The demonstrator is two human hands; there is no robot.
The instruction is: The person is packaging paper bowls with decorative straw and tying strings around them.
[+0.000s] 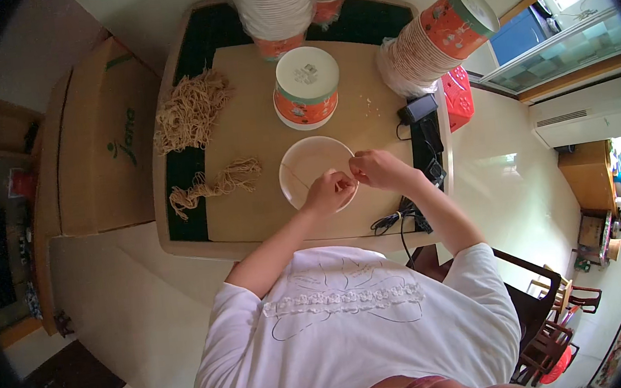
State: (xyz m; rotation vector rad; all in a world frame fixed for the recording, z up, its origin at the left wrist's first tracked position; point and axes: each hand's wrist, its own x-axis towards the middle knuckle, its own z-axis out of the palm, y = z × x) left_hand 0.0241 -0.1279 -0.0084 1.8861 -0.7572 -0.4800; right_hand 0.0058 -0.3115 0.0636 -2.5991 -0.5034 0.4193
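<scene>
A white paper tub (305, 153) stands open side up on the cardboard sheet, below my hands. A thin beige string (293, 173) crosses its mouth from the left rim toward my left hand (330, 190). The fingers of that hand are curled in a pinch over the tub's lower right part, and the string seems to end in them. My right hand (374, 167) is closed at the tub's right rim, close beside the left. Whatever lies between its fingertips is hidden. Behind stands an upside-down orange and white tub (308, 104).
A string heap (194, 112) and a smaller string bundle (216, 184) lie left. Wrapped tub stacks (274, 7) stand at the back; another stack (423, 45) leans right. A black adapter (417, 110) and cables (395, 219) line the right edge. A large carton (100, 139) stands left.
</scene>
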